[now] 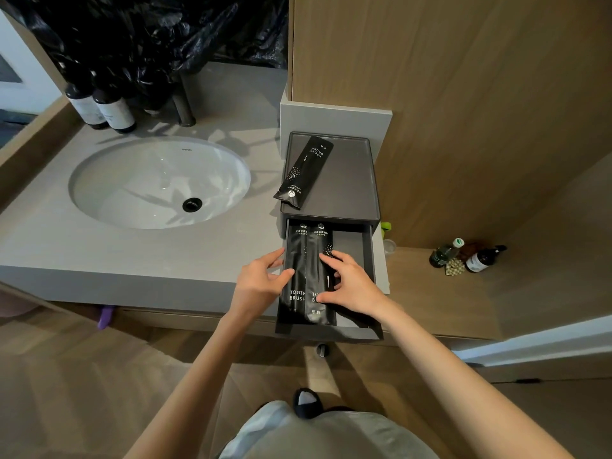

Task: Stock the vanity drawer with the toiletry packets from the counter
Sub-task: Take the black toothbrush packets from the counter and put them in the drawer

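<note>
A dark grey drawer (370,260) stands pulled out from a small box on the counter. Two black toothbrush packets lie side by side in its left part: the left packet (295,250) and the right packet (317,260). My left hand (261,281) rests at the drawer's left wall, its fingers touching the left packet. My right hand (352,281) lies on the right packet, fingers spread and straight. A third black toothbrush packet (306,170) lies slanted on the box's top (347,180), its lower end sticking over the left edge.
A white oval sink (159,182) is set in the grey counter (99,250) to the left, with dark bottles (99,107) and a tap (183,107) behind it. A wooden wall rises on the right; small bottles (470,256) stand on a low wooden ledge.
</note>
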Tool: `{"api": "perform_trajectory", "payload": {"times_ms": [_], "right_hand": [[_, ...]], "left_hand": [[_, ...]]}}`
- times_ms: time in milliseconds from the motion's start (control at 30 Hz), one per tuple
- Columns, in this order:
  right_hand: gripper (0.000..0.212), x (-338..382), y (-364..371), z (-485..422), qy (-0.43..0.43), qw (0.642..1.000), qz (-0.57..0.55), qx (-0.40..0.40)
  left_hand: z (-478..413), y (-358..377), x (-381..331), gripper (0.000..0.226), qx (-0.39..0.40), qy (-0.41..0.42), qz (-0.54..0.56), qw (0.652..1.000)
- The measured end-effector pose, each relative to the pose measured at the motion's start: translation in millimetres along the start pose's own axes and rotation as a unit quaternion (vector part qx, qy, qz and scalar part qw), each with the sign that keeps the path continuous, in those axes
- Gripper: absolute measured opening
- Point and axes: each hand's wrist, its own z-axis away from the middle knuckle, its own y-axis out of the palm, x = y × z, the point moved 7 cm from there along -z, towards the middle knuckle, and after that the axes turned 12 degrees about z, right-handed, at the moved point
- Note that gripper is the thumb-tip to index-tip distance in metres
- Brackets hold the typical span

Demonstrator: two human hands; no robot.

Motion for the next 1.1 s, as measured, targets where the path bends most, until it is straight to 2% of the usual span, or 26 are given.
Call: {"api": "perform_trajectory", "payload": {"times_ms": [333,467,533,633,733,800,900,1000,1100], "right_hand": [[0.097,10,6,-1,-0.011,1.0,0.011,-0.004],[0.09,10,1,0,-0.031,0.999,0.034,-0.01],[0.079,9,-9,2,-0.037,0.998,0.033,-0.035],[0.059,9,-34,10,-0.055,0.992,0.018,-0.114],[0.051,12,-67,14,-0.082,0.972,0.063,-0.209],[0.053,11,-86,8,-0.076,0.962,0.114,-0.236],[0.056,3,-96,-12,-0.041,0.966,0.157,-0.202],[0.056,-4,-93,-26,-0.018,0.969,0.185,-0.161],[0.056,-4,-93,-29,-0.015,0.965,0.203,-0.167]], "left_hand": [[-6,-4,-1,0.045,0.021,-0.011,0.002,1.0],[-21,-21,-23,0.039,-0.042,0.028,-0.05,0.997],[-36,-32,-40,0.041,-0.083,0.048,-0.02,0.995],[-65,-41,-65,0.048,-0.126,0.07,-0.006,0.989],[-98,-36,-70,0.056,-0.114,0.013,-0.021,0.993],[-116,-30,-61,0.059,-0.094,-0.029,-0.017,0.995],[-128,-24,-48,0.056,-0.083,-0.068,-0.004,0.994],[-132,-22,-46,0.051,-0.087,-0.071,0.005,0.994],[-135,-25,-46,0.048,-0.104,-0.069,0.025,0.992]]}}
